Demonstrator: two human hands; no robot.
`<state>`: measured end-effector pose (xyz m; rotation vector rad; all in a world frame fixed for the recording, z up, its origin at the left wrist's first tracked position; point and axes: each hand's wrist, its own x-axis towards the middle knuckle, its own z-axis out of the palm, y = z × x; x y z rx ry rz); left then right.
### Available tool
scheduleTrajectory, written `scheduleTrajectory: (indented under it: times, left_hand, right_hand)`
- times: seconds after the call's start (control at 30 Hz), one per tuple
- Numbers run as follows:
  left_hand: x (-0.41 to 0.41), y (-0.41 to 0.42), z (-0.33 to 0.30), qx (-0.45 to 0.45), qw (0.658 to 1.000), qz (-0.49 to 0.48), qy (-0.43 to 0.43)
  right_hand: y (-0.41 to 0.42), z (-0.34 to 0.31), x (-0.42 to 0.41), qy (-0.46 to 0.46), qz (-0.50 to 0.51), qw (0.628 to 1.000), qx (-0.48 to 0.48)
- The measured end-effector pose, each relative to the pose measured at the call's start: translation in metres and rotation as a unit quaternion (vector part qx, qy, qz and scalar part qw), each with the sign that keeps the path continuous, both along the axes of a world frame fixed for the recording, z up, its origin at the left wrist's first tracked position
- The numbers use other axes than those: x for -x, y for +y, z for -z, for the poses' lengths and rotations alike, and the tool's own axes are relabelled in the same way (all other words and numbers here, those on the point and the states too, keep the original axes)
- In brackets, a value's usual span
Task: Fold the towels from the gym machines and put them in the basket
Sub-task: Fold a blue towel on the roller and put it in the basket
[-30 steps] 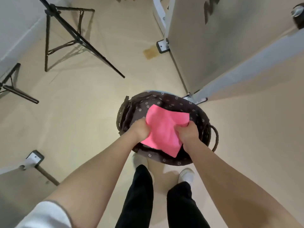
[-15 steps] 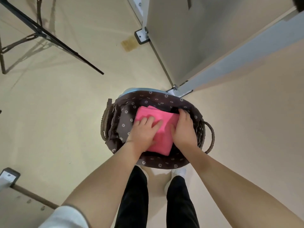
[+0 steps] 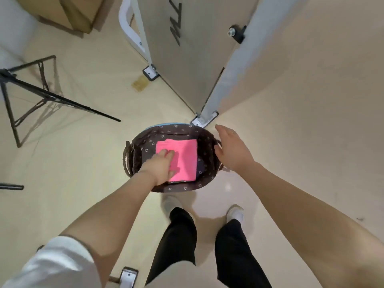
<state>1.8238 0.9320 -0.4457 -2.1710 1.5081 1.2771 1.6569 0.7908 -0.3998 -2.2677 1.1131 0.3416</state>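
Folded pink towel [image 3: 182,157] is lying flat inside the basket [image 3: 207,175], a dark wicker one with a brown flower-print liner, sitting on the pale floor [image 3: 72,163]. Left hand [image 3: 161,166] is reaching down into the basket, fingers laid out over the towel's near-left part and resting on it; grip is relaxed, not curling round the cloth, though the fingertips are blurred. Right hand [image 3: 231,149] is hanging above the basket's right rim, fingers spread and loose, grip released and grasping nothing; the towel is sitting just to its left and apart from it. A rope handle [image 3: 125,161] is showing just left of the left hand. Beyond the right hand, a white metal post with a bolted foot plate [image 3: 204,119] is standing close to the basket's far rim. Well off to the left of both hands, a black tripod [image 3: 31,90] is standing on the floor. Person's black trousers [image 3: 176,246] and white shoes are showing directly below the basket.
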Motion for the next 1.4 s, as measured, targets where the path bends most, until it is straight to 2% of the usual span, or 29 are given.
scheduleTrajectory:
  times: [0.13,0.27,0.5,0.6,0.7,0.9,1.13,1.3,1.4]
  left_hand:
    - [0.034,-0.036,-0.066,0.037,0.999,-0.008,0.014]
    - [0.105,-0.080,-0.112,0.103,0.994,0.011,0.036]
    - [0.305,-0.149,-0.159,0.189,0.976,0.065,0.082]
    - [0.413,-0.179,-0.169,0.192,0.969,0.089,0.126]
    - [0.522,-0.202,-0.180,0.190,0.956,0.117,0.192]
    - [0.689,-0.244,-0.197,0.173,0.912,0.258,0.269]
    - [0.827,-0.322,-0.188,0.126,0.877,0.392,0.247]
    - [0.915,-0.416,-0.176,0.096,0.853,0.448,0.249]
    - [0.967,-0.485,-0.185,0.099,0.847,0.466,0.237]
  right_hand:
    - [-0.018,-0.052,0.049,-0.020,0.044,0.999,0.015]
    - [-0.039,-0.083,0.132,-0.027,0.072,0.996,0.043]
    - [-0.053,-0.122,0.353,0.020,0.126,0.989,0.071]
    - [-0.051,-0.131,0.466,0.059,0.196,0.978,0.048]
    - [-0.048,-0.137,0.567,0.086,0.271,0.957,0.052]
    - [-0.036,-0.151,0.713,0.073,0.450,0.889,0.033]
    - [-0.070,-0.154,0.837,0.066,0.565,0.821,0.054]
    - [-0.144,-0.145,0.922,0.064,0.602,0.795,0.050]
    - [-0.195,-0.149,0.975,0.055,0.640,0.766,0.031]
